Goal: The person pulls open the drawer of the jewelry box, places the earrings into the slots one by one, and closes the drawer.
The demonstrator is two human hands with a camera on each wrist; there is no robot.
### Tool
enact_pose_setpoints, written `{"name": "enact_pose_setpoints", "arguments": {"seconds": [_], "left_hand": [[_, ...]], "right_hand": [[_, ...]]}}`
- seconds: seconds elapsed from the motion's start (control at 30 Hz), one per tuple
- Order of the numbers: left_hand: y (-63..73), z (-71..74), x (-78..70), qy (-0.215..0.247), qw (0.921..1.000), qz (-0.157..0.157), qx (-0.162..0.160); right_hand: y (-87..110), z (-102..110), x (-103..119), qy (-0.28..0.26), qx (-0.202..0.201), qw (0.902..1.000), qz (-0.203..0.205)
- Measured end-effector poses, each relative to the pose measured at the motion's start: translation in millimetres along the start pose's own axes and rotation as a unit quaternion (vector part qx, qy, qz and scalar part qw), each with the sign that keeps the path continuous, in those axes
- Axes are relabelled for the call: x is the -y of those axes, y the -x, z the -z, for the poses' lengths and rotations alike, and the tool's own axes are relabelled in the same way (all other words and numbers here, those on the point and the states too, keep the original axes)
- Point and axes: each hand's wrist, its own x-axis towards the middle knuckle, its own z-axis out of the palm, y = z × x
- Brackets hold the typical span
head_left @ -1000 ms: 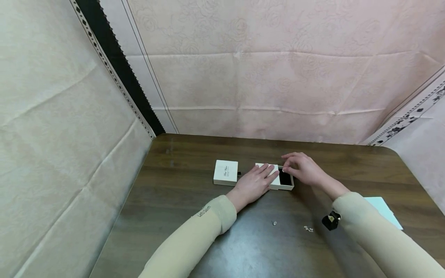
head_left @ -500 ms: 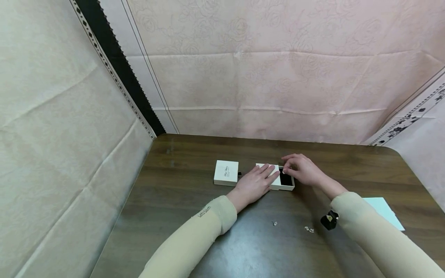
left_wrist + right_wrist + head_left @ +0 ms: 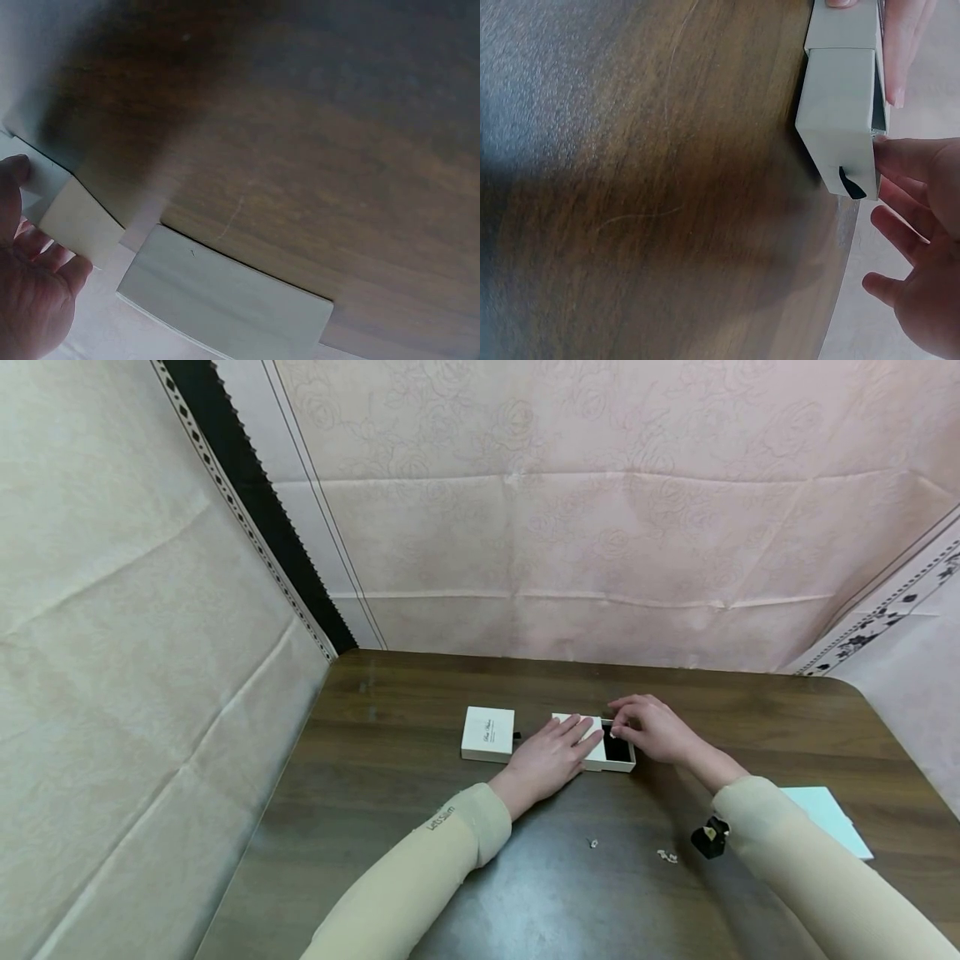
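A white drawer box (image 3: 844, 28) lies on the brown table, its tray (image 3: 836, 94) slid partly out to the right. The tray has a black lining (image 3: 617, 748) and a black ribbon tab (image 3: 850, 184). My left hand (image 3: 546, 760) holds the box's sleeve, fingers spread across the top and thumb against the near side. Over the tray's far edge, my right hand (image 3: 651, 727) pinches a tiny silvery piece (image 3: 875, 134) between thumb and index finger, too small to identify. The other right fingers are loosely bent.
A second white box (image 3: 488, 733) with printed lettering stands to the left. Small shiny pieces (image 3: 667, 856), another tiny piece (image 3: 593, 843) and a black object with a gold patch (image 3: 709, 837) lie nearer me. A light-blue sheet (image 3: 827, 821) sits partly under the right sleeve.
My right hand has shifted slightly toward me, its fingers still at the tray. The left hand stays on the box, and nothing else visibly moves.
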Motion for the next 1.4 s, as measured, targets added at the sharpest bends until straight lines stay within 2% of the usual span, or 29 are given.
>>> {"name": "enact_pose_setpoints", "arguments": {"seconds": [0.57, 0.97, 1.23, 1.4], "left_hand": [[0.2, -0.4, -0.3, 0.003, 1.0000, 0.002, -0.008], [-0.4, -3.4, -0.1, -0.001, 0.9998, 0.002, -0.020], [0.0, -3.2, -0.3, 0.005, 0.9999, 0.002, -0.014], [0.1, -3.4, -0.6, 0.003, 0.9999, 0.003, -0.010]], "right_hand": [[1.0, 3.8, -1.0, -0.009, 0.014, 0.9999, -0.001], [-0.4, 1.9, -3.2, -0.015, 0.011, 0.9996, -0.021], [-0.2, 1.7, -3.1, -0.027, 0.013, 0.9996, -0.001], [0.5, 2.3, -2.4, -0.032, 0.025, 0.9991, -0.008]]}}
